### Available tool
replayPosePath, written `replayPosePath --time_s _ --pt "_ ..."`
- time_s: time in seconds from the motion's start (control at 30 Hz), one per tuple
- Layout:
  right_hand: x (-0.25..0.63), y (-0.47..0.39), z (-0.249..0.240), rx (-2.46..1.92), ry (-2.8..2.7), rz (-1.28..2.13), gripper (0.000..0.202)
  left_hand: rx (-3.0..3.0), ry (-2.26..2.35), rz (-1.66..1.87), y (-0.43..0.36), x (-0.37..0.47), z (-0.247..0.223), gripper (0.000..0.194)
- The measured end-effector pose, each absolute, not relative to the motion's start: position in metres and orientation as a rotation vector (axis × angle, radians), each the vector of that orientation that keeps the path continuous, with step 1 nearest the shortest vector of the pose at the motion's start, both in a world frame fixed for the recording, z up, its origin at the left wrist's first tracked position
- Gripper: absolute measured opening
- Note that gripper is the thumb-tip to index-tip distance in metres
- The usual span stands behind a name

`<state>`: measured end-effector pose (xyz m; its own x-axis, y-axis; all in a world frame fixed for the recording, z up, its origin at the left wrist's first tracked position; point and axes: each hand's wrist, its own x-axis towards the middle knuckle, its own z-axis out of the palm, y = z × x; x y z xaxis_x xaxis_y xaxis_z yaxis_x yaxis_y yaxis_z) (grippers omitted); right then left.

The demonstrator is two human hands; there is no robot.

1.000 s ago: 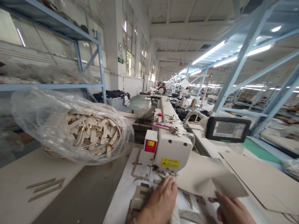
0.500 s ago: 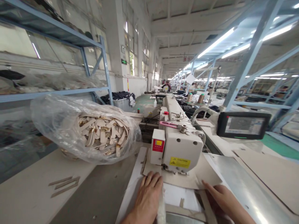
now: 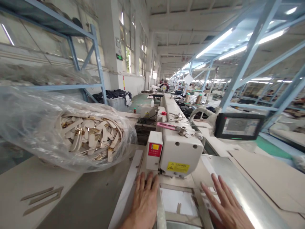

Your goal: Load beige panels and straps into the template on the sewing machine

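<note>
My left hand (image 3: pixel 145 198) lies flat, fingers stretched forward, at the left of a clamp frame (image 3: pixel 183 218) and just below the sewing machine head (image 3: pixel 182 156). On the frame's right side, my right hand (image 3: pixel 225 200) is spread with its fingers apart and nothing in its grasp. A beige sheet (image 3: pixel 194 178) lies under the machine head, between my hands; its far part is hidden by the machine. White material (image 3: pixel 175 198) shows inside the frame's opening. Whether my right fingertips touch the surface below is hard to see.
A clear plastic bag (image 3: pixel 128 140) of beige straps with gold metal parts (image 3: pixel 91 135) stands left. Thin strips (image 3: pixel 43 198) lie near it. At right are a control screen (image 3: pixel 239 126) and large beige sheets (image 3: pixel 264 175). Pink-handled snips (image 3: pixel 166 126) rest on the machine.
My right hand has let go of the beige sheet's edge and opened out flat. The sheet has slid further under the machine head. My left hand stays flat. The view has shifted slightly right.
</note>
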<state>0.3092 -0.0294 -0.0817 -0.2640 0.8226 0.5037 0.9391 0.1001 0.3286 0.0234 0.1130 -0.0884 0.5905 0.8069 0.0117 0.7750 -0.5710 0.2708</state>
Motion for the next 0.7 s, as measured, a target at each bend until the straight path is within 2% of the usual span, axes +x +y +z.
replayPosePath --time_s 0.07,0.17,0.27,0.43,0.57,0.7 --pt "0.31 -0.024 -0.081 -1.796 -2.26 -0.789 0.075 2.626 1.347 0.153 0.113 0.027 -0.084 0.058" --pt "0.312 -0.016 -0.082 -1.882 -2.418 -0.342 0.066 2.678 1.368 0.117 0.114 0.029 -0.088 0.057" --pt "0.311 -0.012 -0.085 -2.046 -2.313 -0.009 0.059 2.713 1.35 0.118 0.118 0.025 -0.101 0.057" --pt "0.304 -0.017 -0.09 -2.103 -2.198 0.041 0.057 2.764 1.252 0.164 0.126 0.017 -0.116 0.058" --pt "0.292 -0.014 -0.087 -2.162 -2.107 -0.017 0.057 2.798 1.267 0.08 0.131 0.014 -0.118 0.072" --pt "0.283 -0.005 -0.084 -2.28 -1.996 -0.09 0.052 2.812 1.169 0.291 0.135 0.01 -0.126 0.075"
